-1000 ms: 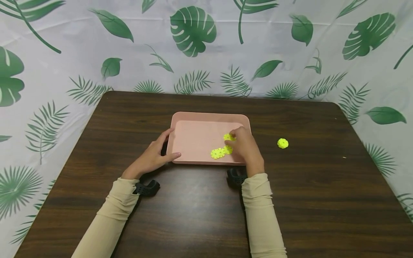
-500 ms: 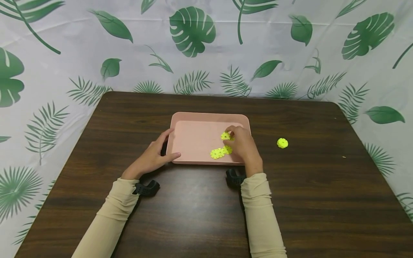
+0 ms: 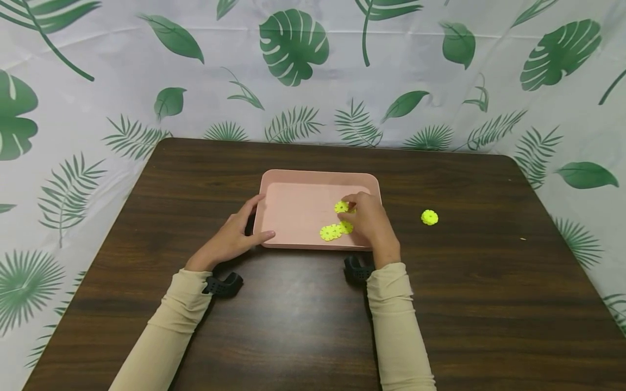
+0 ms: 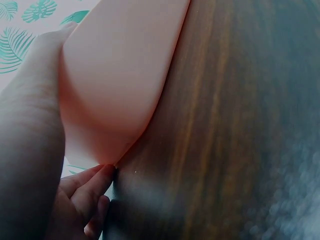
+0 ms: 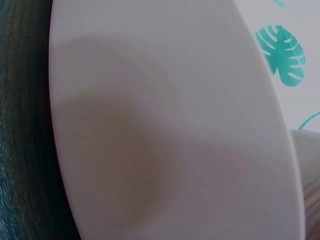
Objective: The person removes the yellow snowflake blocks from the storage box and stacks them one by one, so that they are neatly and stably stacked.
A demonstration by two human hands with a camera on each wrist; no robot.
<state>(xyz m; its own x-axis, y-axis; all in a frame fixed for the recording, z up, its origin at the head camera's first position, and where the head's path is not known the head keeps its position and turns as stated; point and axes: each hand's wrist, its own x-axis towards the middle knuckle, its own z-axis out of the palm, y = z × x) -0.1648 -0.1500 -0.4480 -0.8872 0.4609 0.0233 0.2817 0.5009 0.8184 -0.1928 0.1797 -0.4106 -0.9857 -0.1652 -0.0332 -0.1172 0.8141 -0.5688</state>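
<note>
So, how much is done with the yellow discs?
Partway, I think. Some notched yellow discs already lie in the pink tray. The right hand seems to pinch another disc there. Probably still to go: the yellow clump out on the table.

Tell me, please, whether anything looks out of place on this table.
Possibly: one yellow piece or stack lies on the table, right of the pink tray, while the other yellow pieces are in or over it. A tiny pale speck farther right also stands out.
</note>
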